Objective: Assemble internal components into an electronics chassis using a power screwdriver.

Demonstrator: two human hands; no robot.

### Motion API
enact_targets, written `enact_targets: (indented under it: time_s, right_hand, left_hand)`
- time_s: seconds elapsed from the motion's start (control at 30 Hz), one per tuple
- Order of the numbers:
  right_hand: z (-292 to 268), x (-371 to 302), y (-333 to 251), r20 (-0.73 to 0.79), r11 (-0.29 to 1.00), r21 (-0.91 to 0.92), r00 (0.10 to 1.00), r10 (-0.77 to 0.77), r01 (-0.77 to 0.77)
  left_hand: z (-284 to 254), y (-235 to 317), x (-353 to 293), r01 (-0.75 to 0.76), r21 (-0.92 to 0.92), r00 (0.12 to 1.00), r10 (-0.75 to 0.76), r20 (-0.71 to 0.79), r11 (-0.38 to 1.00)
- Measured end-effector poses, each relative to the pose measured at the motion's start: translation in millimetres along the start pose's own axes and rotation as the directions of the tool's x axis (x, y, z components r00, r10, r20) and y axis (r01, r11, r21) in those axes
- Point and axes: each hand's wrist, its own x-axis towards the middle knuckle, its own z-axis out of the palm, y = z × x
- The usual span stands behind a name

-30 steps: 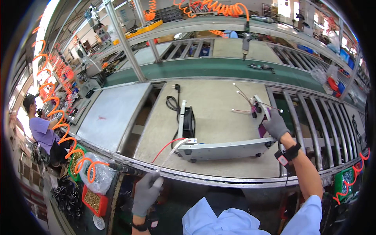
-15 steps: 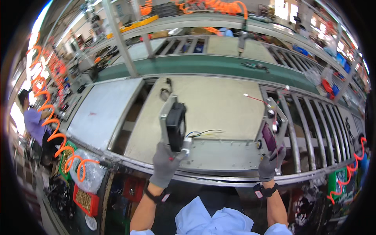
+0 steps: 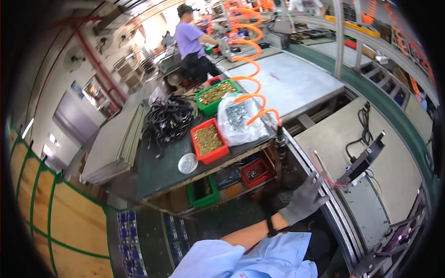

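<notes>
My left hand (image 3: 303, 200), in a grey glove, holds nothing; its fingers are spread beside the conveyor's front rail. Beyond it lies a grey metal chassis (image 3: 365, 211) with a black fan (image 3: 364, 162) upright at one end and thin wires beside it. At the chassis's other end, by a dark purple part (image 3: 397, 237), my gloved right hand (image 3: 367, 262) grips the edge, partly blurred near the rim. A black cable (image 3: 365, 125) lies coiled on the beige board (image 3: 315, 141) behind the fan.
Left of me a side bench (image 3: 157, 178) carries a red bin (image 3: 208, 140) and a green bin (image 3: 217, 96) of brass-coloured fasteners, a plastic bag (image 3: 238, 118) and black cables (image 3: 169, 118). An orange coiled hose (image 3: 252, 72) hangs to a driver (image 3: 280, 143). A co-worker (image 3: 189, 41) stands farther off.
My view has swung left, toward the side bench. My left hand has let go of the chassis's fan end and moved off it with fingers apart; my right hand stays at the other end.
</notes>
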Motion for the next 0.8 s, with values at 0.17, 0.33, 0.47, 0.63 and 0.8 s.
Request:
enact_targets:
  time_s: [0.17,0.33,0.47,0.63,0.8]
  right_hand:
    - [5.9,3.4,-63.3,0.083,0.995,0.085,0.994,-0.066,0.059]
    - [14.1,-14.9,-149.5,0.230,0.970,0.239,0.968,-0.100,0.043]
    - [19.1,-30.4,-192.9,0.300,0.948,0.315,0.944,-0.139,0.039]
    - [17.9,-44.2,-202.9,0.340,0.930,0.366,0.928,-0.153,0.019]
    - [12.4,-40.3,-174.6,0.380,0.950,0.311,0.921,-0.085,-0.040]
  left_hand:
    - [-109.8,-82.9,-138.8,0.398,0.190,0.912,-0.364,-0.190,0.898]
    - [-244.0,-164.4,-358.1,0.857,0.196,0.496,-0.661,-0.563,0.476]
    - [-334.8,-149.8,-540.7,0.954,0.065,-0.066,-0.416,-0.907,-0.294]
    - [-420.3,-86.9,-701.4,0.568,-0.461,-0.623,0.010,-0.782,-0.682]
    - [-479.7,-82.1,-794.9,0.647,-0.556,-0.691,-0.093,-0.717,-0.521]
